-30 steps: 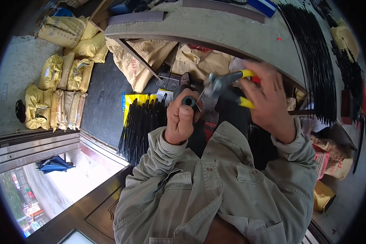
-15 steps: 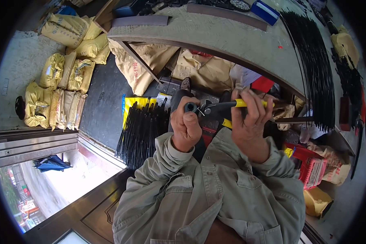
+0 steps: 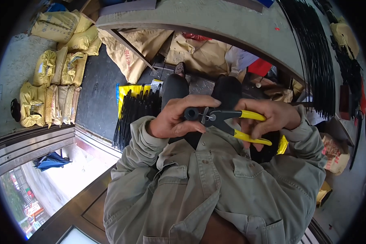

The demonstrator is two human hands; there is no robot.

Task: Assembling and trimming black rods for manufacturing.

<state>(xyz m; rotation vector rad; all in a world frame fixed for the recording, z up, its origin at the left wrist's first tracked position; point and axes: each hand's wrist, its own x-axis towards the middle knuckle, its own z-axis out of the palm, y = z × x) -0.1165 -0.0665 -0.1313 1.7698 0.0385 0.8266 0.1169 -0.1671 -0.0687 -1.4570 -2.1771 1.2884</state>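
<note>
In front of my chest, my left hand [image 3: 170,117] holds a black round piece with a hollow end [image 3: 192,114]. Its fingers and thumb lie on either side of the piece. A pair of pliers with yellow-sleeved handles [image 3: 222,118] points toward that piece, its jaws right beside it and a small bit of metal at the tip. My right hand [image 3: 274,116] grips the pliers, with the two handles spread apart. Whether the jaws bite on the piece cannot be made out.
Thin black rods [image 3: 137,110] stand bundled beside my left leg. More long black rods [image 3: 313,61] hang over the right side of the workbench [image 3: 207,24]. Filled yellow sacks [image 3: 46,67] are stacked at the left, and brown paper sacks [image 3: 203,57] lie beneath the bench.
The pliers have opened wider and swung so their handles point right and toward me. My right hand has lowered and moved right; my left fingers have stretched out along the piece.
</note>
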